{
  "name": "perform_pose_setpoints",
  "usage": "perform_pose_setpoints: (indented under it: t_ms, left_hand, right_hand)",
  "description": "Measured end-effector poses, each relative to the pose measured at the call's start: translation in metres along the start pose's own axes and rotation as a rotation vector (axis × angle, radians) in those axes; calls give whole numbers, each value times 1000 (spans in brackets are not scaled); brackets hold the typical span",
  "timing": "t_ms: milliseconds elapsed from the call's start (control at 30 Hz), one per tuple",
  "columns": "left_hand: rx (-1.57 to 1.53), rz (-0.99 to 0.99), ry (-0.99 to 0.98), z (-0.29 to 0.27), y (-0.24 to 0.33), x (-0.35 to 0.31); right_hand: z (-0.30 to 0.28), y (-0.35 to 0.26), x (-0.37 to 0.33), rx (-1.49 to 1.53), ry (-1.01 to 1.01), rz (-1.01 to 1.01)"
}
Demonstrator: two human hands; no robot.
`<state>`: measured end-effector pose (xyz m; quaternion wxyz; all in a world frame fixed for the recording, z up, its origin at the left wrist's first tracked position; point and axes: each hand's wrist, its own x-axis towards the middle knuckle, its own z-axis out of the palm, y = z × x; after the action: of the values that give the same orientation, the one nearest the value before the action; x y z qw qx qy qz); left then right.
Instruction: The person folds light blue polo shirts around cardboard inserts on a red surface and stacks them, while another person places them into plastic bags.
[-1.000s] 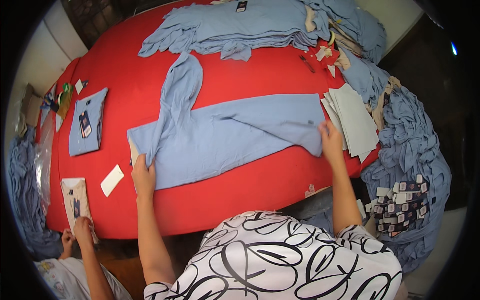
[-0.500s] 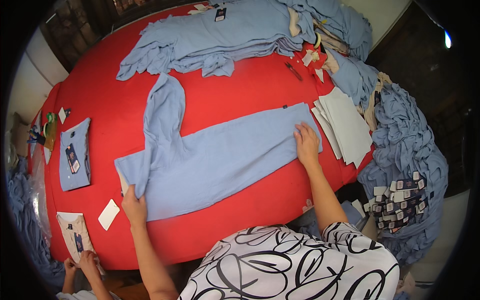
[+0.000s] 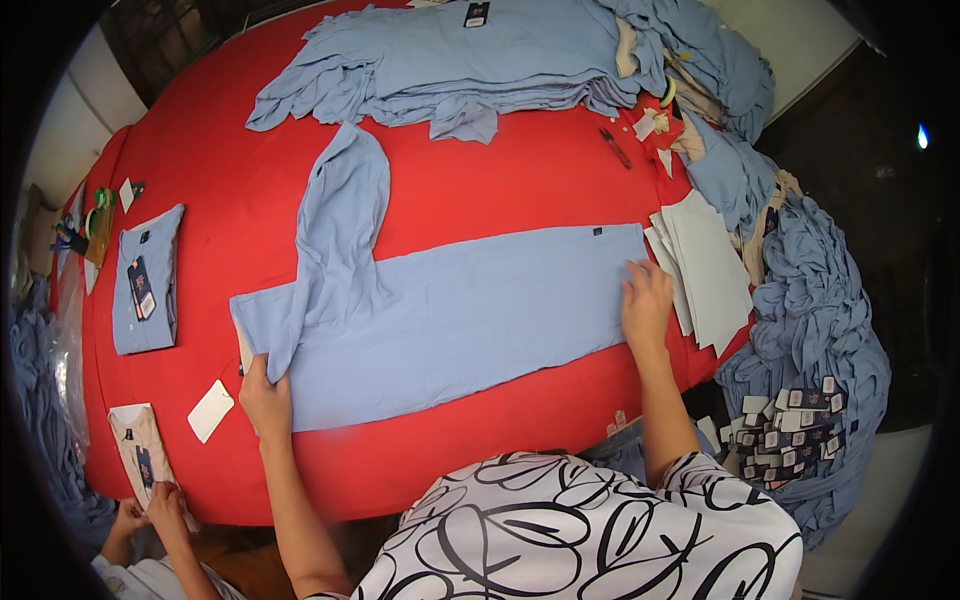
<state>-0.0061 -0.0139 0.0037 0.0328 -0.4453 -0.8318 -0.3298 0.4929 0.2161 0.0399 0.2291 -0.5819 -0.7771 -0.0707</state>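
Note:
A light blue long-sleeved shirt (image 3: 470,310) lies part-folded before me, its body a long flat strip. Its sleeve (image 3: 345,200) stretches away toward the far side, with soft creases. At the strip's near left corner, my left hand (image 3: 266,400) is closed on the sleeve's folded edge. My right hand (image 3: 648,305) rests at the right end of the shirt, fingers apart and holding nothing. Left of my left hand lies a white card (image 3: 211,411) with a string.
A stack of blue shirts (image 3: 480,70) lies at the far side of the red table (image 3: 500,180). White sheets (image 3: 705,270), red-handled snips (image 3: 615,148) and tagged garments (image 3: 820,300) are to the right. A folded blue shirt (image 3: 145,280) lies left; another person's hands (image 3: 150,508) touch a beige shirt (image 3: 140,450).
The shirt's right end lies flatter and straighter. My right hand has slid a little toward the right edge; my left keeps its grip. The whole view has shifted slightly.

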Motion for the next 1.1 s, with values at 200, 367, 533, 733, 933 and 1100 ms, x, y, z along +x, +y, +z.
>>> perform_pose_setpoints:
  t_ms: [200, 367, 533, 733, 933, 1100]
  left_hand:
    - [-29, -7, -16, -1, 2, 5]
    - [-32, -6, -20, -1, 2, 3]
    - [-13, -11, -42, -3, 7, 4]
    - [-36, -37, -30, -1, 1, 2]
    - [-12, -28, -12, -4, 3, 5]
    - [-43, -18, -37, -7, 5, 9]
  right_hand:
    - [42, -62, 58, 574, -127, -25]
    - [52, -76, 60, 551, -146, 9]
    - [60, -72, 53, 528, -18, 44]
    - [63, -73, 63, 805, 19, 502]
    - [51, -97, 72, 1078, 19, 479]
    - [-10, -300, -43, 1075, -759, -806]
